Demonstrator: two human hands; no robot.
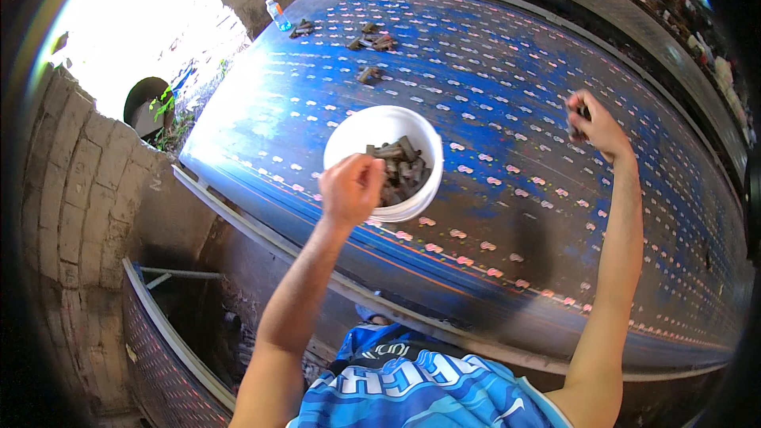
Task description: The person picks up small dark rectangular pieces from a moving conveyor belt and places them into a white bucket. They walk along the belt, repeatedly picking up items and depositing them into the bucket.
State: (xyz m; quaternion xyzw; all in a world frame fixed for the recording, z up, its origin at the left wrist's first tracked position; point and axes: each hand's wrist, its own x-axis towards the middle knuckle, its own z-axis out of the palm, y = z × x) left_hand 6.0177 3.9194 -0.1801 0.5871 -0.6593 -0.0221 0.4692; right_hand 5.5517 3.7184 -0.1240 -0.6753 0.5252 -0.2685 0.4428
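A white bucket [337,136] stands on a large blue-and-black table [491,111] printed with rows of small pink and white shapes. Short dark brown stick-like pieces [404,168] lie heaped inside it. Over the bucket's near left side, my left hand [349,189] is closed, fingertips pinched together by the heap; whether a piece is in them is hidden. Well to the right, my right hand [598,127] is raised above the table with its fingers curled. Something dark shows among those fingers, too small to make out.
Beyond the bucket, several more dark pieces lie in small piles [369,74] on the table. A clear bottle with blue liquid [279,17] stands at the far left edge. A block wall [71,182] rises at left. A similar printed panel [170,349] sits lower left.
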